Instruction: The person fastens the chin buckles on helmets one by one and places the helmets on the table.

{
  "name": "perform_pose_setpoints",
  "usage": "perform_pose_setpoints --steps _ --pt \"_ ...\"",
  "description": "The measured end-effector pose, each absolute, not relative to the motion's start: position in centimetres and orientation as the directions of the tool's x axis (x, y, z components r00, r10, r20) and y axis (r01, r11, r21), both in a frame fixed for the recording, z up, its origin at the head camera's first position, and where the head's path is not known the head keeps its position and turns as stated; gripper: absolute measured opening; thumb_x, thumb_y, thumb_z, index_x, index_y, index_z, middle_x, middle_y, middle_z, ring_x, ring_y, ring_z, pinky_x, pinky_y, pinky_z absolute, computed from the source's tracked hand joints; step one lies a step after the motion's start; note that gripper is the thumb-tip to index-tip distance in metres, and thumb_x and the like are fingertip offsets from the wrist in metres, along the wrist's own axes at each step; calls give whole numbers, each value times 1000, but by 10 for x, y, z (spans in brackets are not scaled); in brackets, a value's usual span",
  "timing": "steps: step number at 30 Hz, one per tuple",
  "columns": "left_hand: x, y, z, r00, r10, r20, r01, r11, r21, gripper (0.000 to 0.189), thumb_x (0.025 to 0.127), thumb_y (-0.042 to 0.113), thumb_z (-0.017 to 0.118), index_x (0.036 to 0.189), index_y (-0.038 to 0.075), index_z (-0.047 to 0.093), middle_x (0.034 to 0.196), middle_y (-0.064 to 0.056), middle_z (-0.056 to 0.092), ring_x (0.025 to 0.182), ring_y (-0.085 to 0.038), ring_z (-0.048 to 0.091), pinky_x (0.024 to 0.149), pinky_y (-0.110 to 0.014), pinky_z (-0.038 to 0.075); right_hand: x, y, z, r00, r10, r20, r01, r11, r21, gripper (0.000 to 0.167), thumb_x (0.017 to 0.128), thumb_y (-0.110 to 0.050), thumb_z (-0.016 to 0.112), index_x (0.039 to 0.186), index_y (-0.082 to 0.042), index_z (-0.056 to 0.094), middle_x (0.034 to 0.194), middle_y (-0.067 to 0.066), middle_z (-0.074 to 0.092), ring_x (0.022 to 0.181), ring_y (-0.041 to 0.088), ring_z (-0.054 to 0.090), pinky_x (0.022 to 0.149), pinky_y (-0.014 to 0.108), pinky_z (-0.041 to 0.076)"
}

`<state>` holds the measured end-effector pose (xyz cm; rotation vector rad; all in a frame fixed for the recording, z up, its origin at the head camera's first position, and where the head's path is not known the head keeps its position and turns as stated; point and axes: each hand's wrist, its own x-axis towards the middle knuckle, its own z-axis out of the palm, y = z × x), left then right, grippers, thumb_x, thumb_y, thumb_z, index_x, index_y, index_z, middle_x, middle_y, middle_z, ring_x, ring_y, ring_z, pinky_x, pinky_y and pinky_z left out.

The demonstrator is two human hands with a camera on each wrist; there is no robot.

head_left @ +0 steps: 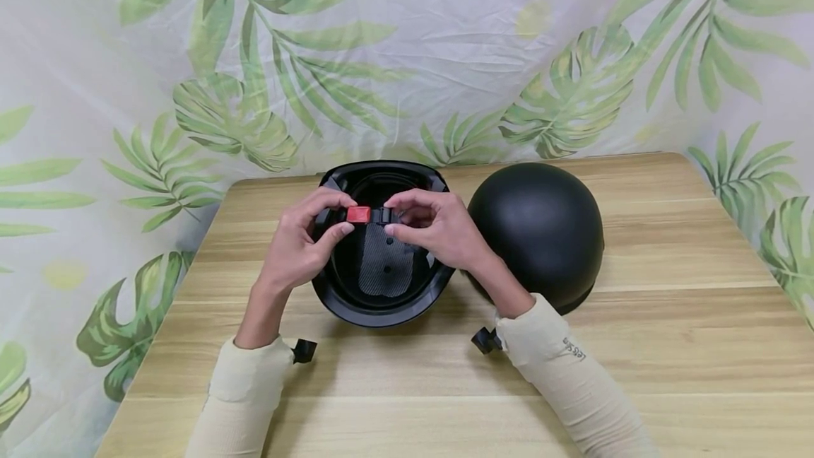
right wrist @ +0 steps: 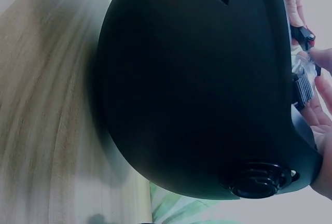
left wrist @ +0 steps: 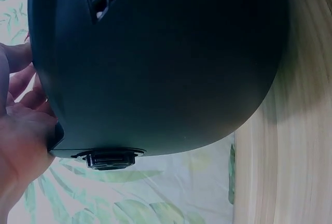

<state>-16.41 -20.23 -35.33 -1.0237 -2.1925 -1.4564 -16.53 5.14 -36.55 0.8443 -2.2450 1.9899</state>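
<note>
A black helmet (head_left: 380, 315) lies upturned on the table, its padded inside facing up. Across its opening runs a chin strap with a red buckle (head_left: 359, 214) and a black clip (head_left: 380, 215). My left hand (head_left: 297, 240) pinches the red buckle between thumb and fingers at its left side. With thumb and index finger, my right hand (head_left: 440, 226) pinches the black clip, which sits right against the red part. From the right wrist, the helmet shell (right wrist: 192, 89) fills most of the view, with the buckle and fingertips just past its rim.
To the right, a second black helmet (head_left: 539, 232) stands dome up, close beside the right forearm. Both rest on a wooden table (head_left: 407, 387). A leaf-patterned cloth (head_left: 445, 55) hangs behind the table. Black camera mounts (head_left: 304, 350) stick out from both sleeves.
</note>
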Motion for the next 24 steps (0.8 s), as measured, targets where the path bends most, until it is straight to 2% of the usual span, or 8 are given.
perform_pose_setpoints --steps 7,24 --pt "-164 -200 -353 -681 406 609 724 248 644 33 83 -19 77 110 -2 74 106 -16 73 104 -10 64 102 -22 50 -166 48 -365 -851 -376 367 -410 36 -912 29 90 -4 83 119 -3 76 110 13 74 85 17 72 71 23 57" --pt "-164 -204 -355 -702 420 576 707 310 636 32 87 -14 78 114 2 75 110 -12 74 108 -9 65 103 -19 49 -167 50 -370 -828 -397 396 -465 92 -880 29 91 -8 84 118 -6 75 107 10 77 86 17 73 72 26 56"
